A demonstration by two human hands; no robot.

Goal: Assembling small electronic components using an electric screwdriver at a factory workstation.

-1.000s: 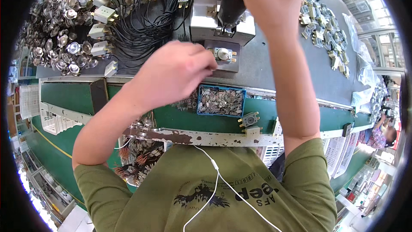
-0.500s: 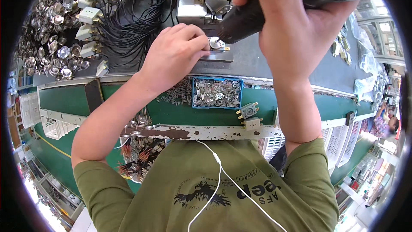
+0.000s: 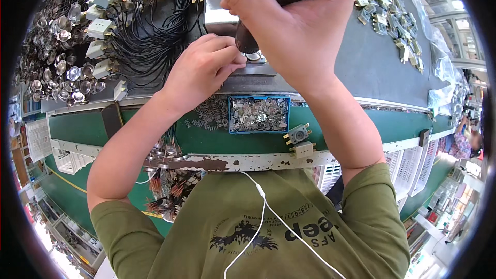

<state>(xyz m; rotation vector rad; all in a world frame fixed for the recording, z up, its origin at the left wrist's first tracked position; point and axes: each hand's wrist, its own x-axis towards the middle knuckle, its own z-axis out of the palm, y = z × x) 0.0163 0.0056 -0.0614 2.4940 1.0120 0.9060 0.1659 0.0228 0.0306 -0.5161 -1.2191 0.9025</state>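
My right hand [image 3: 297, 31] is wrapped round a black power screwdriver [image 3: 247, 42], its tapered nose pointing down over a steel fixture plate [image 3: 256, 70]. Under the nose sits a small round metal part [image 3: 253, 57], mostly covered by the tool and my hand. My left hand [image 3: 204, 64] is closed, thumb and fingers pinched at the left edge of that part. The bit's tip does not show now. A shiny metal block [image 3: 219, 10] stands behind, largely hidden.
Black wires [image 3: 160, 41] with pale switch blocks and round metal caps [image 3: 62, 67] crowd the left. A blue tray [image 3: 258, 133] of small metal pieces lies near me, beside loose springs [image 3: 209, 113] and two switches [image 3: 298, 134]. More switches [image 3: 382, 15] lie right.
The screwdriver and my right hand have swung left and tipped more upright over the round part. My left hand stays nearly in place. The pile of switches at right has come into view.
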